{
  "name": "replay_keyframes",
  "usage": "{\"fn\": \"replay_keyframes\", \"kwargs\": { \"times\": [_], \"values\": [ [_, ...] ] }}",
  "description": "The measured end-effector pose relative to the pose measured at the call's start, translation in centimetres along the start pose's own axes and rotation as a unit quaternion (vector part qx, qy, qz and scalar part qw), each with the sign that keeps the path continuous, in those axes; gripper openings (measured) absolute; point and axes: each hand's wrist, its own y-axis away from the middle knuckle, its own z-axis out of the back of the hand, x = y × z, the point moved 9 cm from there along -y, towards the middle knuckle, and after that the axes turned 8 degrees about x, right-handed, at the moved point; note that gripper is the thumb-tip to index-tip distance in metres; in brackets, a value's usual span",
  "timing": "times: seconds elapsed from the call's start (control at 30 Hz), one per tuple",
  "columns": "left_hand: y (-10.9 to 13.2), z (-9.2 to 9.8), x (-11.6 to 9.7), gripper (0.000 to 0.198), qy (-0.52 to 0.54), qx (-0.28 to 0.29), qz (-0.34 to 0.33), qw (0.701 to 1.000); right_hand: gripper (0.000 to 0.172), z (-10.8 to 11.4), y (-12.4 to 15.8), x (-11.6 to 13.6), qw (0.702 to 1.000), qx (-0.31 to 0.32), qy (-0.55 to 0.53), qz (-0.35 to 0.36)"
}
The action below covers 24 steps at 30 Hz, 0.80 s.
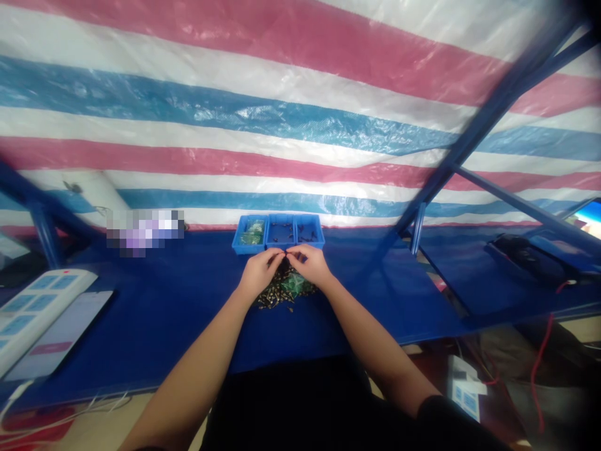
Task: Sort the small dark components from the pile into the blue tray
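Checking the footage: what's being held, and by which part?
The left hand and right hand seem to pinch a small dark piece; its held part cannot be told.

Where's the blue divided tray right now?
In the head view, the blue divided tray sits at the far edge of the blue table, just beyond the left hand and right hand.

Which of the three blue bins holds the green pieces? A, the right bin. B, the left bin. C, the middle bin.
B. The left bin holds the green pieces, while the middle bin and the right bin show small dark parts.
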Motion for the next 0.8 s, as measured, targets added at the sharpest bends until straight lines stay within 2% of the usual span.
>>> {"fn": "replay_keyframes", "kwargs": {
  "times": [0.27, 0.5, 0.57, 0.67, 0.8],
  "values": [
    [0.0, 0.2, -0.1, 0.03, 0.014, -0.009, 0.001, 1.0, 0.02, 0.3, 0.0, 0.3, 1.0, -0.008, -0.001, 0.012],
    [0.1, -0.1, 0.2, 0.029, 0.008, 0.002, 0.014, 1.0, 0.021, 0.1, 0.0, 0.0, 1.0, -0.008, -0.018, -0.005],
    [0.1, 0.0, 0.2, 0.03, 0.015, 0.004, 0.021, 1.0, 0.021, 0.3, 0.0, -0.6, 0.999, -0.023, -0.036, -0.032],
    [0.1, 0.0, 0.3, 0.03, 0.019, 0.006, 0.028, 0.999, 0.023, 1.4, 0.3, -2.5, 0.987, -0.077, -0.077, -0.116],
    [0.0, -0.1, 0.2, 0.032, 0.009, 0.012, 0.028, 1.0, 0.033, 2.4, 1.2, -5.8, 0.946, -0.147, -0.174, -0.232]
  ]
}}
